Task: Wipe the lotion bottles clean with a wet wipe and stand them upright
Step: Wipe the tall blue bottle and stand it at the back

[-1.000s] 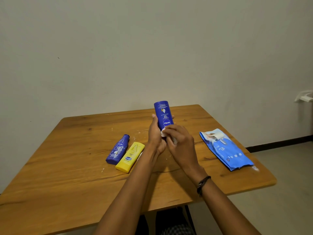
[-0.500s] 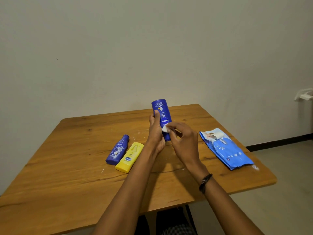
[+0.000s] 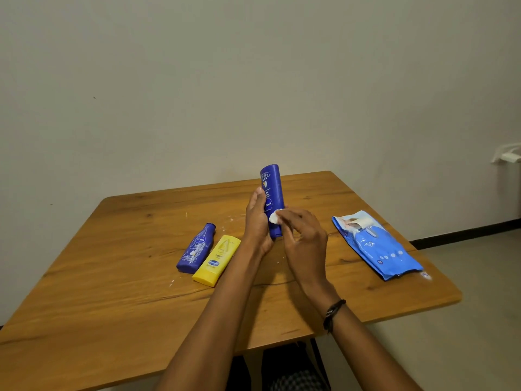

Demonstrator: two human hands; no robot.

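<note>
Wiping is the step in hand, on the first of three bottles as I judge it. My left hand [image 3: 258, 221] grips the tall blue bottle [image 3: 272, 193] from its left side, thumb lying up along it, and holds it nearly upright over the middle of the table [image 3: 112, 277], label upside down. My right hand [image 3: 306, 241] pinches a small wad of wet wipe [image 3: 274, 217] between thumb and fingertips and presses it on the bottle's front, just under the logo; the other fingers are loosely curled. At eight o'clock from this bottle the small blue bottle [image 3: 197, 248] and the yellow bottle [image 3: 217, 260] lie flat side by side, close enough to touch, with white smears on the wood near them. The wipe pack [image 3: 375, 246] lies at four o'clock, flap open. Next, I reckon, the wad must work round the rest of the bottle while my left hand turns it; then the bottle goes down standing, clear of the smears.
</note>
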